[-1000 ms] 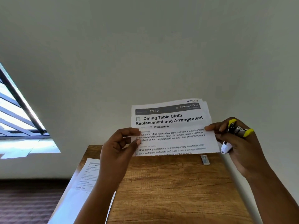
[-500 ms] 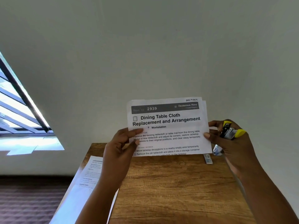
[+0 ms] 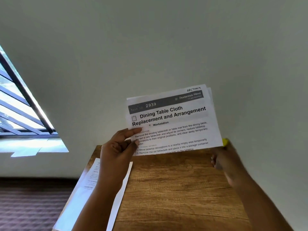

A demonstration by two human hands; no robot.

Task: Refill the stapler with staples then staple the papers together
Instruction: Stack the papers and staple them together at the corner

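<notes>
Your left hand [image 3: 116, 147] pinches the papers [image 3: 171, 120] by their left edge, and the stack has tilted since a moment ago, its right side now higher, at center right of the frame. Your right hand [image 3: 228, 162] has let go of the right edge and dropped behind the lower right corner. Only a yellow tip of the stapler [image 3: 225, 142] shows, so I cannot tell its grip. It looks lined up to staple that corner.

**Papers raised, stapler mostly hidden**

The papers [image 3: 173, 120], a small stack of printed sheets headed "Dining Table Cloth Replacement and Arrangement", are held upright above the table's far edge, tilted up to the right. Only a blurred yellow bit of the stapler [image 3: 225, 142] shows at their lower right corner.
</notes>
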